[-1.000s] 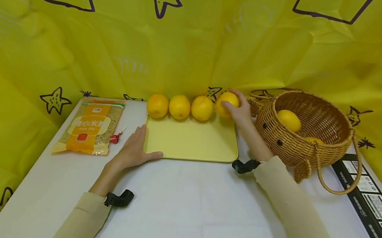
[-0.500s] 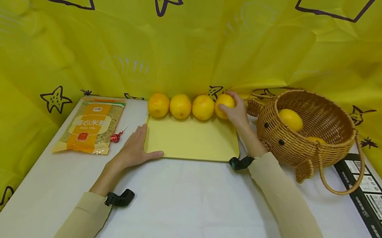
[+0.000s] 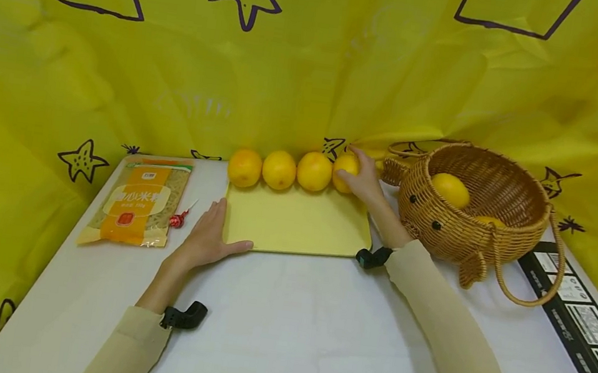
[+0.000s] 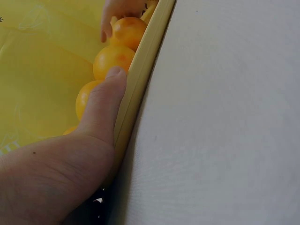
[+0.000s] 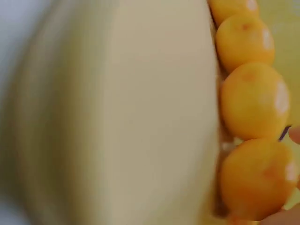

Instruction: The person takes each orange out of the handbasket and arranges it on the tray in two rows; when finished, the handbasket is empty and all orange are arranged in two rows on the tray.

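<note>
A yellow rectangular tray (image 3: 299,224) lies on the white table. Along its far edge stands a row of oranges (image 3: 279,170), side by side. My right hand (image 3: 363,181) holds the rightmost orange (image 3: 344,172), thumb on the near side and fingers behind; in the right wrist view this orange (image 5: 258,180) touches or nearly touches its neighbour (image 5: 254,101). At the tray's front left corner rests my left hand (image 3: 207,234), fingers straight along the left side. The left wrist view has its thumb (image 4: 105,101) against the tray's edge (image 4: 140,70).
To the right stands a wicker basket (image 3: 425,219) with handles, holding more yellow-orange fruit (image 3: 450,191). A long black box (image 3: 570,323) lies beyond it. On the left are a food packet (image 3: 140,203) and a small red-wrapped lollipop (image 3: 178,220). A yellow curtain (image 3: 302,73) hangs behind.
My right hand has moved slightly left and down with its orange, bringing it up to the others in the row. The left hand has stayed where it was.
</note>
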A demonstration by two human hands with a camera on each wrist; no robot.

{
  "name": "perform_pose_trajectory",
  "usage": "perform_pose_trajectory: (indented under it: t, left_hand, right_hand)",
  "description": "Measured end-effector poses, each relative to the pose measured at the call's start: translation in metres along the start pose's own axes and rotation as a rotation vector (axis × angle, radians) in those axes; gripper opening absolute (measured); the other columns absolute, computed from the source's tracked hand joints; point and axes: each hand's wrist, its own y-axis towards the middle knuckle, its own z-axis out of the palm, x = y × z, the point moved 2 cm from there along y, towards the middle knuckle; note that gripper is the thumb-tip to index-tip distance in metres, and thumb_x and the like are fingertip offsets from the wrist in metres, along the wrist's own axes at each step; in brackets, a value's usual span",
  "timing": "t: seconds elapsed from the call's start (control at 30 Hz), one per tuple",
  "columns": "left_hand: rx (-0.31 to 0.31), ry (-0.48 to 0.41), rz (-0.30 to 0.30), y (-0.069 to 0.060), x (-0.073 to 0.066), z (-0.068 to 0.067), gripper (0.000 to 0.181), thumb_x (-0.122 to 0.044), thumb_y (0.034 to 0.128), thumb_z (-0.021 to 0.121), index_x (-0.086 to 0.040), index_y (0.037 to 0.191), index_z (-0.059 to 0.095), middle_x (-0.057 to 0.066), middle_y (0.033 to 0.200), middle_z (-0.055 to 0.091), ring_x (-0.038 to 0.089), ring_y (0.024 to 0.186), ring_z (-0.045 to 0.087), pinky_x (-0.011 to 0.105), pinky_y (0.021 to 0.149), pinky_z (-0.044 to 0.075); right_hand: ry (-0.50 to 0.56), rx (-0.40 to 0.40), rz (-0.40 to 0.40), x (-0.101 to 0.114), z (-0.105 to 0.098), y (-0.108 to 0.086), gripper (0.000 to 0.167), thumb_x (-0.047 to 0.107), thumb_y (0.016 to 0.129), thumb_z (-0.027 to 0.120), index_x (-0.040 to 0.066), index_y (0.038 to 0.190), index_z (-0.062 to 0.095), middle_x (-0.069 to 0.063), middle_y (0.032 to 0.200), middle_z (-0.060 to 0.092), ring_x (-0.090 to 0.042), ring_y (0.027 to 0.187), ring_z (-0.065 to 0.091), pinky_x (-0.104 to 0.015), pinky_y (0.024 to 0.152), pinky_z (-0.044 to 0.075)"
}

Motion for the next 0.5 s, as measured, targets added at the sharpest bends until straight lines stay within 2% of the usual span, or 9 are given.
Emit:
perform_pose_trajectory:
  t: [0.13,0.23,0.27,0.37,0.5]
  left_hand:
    - [0.006,0.005,-0.019,-0.003,0.003,0.003,0.124,-0.063,0.0805,0.066,0.005,0.153,-0.008,0.025,0.162,-0.005,0.041,0.151,-0.003,0.056,0.123,0.005]
    - [0.009,-0.001,-0.015,-0.004,0.004,0.004,0.124,-0.064,0.0803,0.065,0.004,0.153,-0.009,0.024,0.162,-0.006,0.040,0.151,-0.003,0.056,0.123,0.004]
    - [0.009,-0.001,-0.012,-0.003,0.004,0.004,0.124,-0.065,0.0802,0.065,0.004,0.153,-0.009,0.024,0.162,-0.006,0.040,0.151,-0.003,0.056,0.123,0.004]
    - [0.008,0.000,0.000,-0.001,0.004,0.003,0.124,-0.066,0.0805,0.064,0.003,0.153,-0.010,0.024,0.162,-0.006,0.041,0.151,-0.003,0.056,0.123,0.004]
    - [0.002,0.006,0.012,0.002,0.004,0.003,0.123,-0.064,0.0812,0.065,0.004,0.153,-0.009,0.024,0.162,-0.006,0.040,0.151,-0.003,0.056,0.123,0.004]
  right_hand:
    - [-0.089,0.007,-0.140,0.023,-0.011,-0.027,0.064,0.021,0.090,0.063,0.011,0.148,0.038,-0.019,0.157,0.022,-0.039,0.145,0.023,-0.063,0.115,0.026]
    - [-0.079,0.060,-0.270,0.044,-0.031,-0.051,0.052,0.016,0.091,0.063,0.004,0.139,0.047,-0.020,0.152,0.033,-0.039,0.141,0.032,-0.061,0.114,0.030]
    - [-0.062,0.087,-0.288,0.050,-0.040,-0.059,0.047,0.015,0.092,0.062,0.003,0.136,0.050,-0.019,0.150,0.038,-0.037,0.139,0.037,-0.057,0.113,0.033]
    - [-0.040,0.139,-0.284,0.064,-0.077,-0.072,0.036,0.017,0.095,0.061,0.004,0.129,0.058,-0.015,0.138,0.054,-0.027,0.125,0.054,-0.038,0.102,0.049]
    - [-0.036,0.188,-0.203,0.070,-0.133,-0.069,0.033,0.027,0.098,0.057,0.008,0.125,0.061,0.002,0.118,0.068,-0.009,0.101,0.066,-0.020,0.082,0.054]
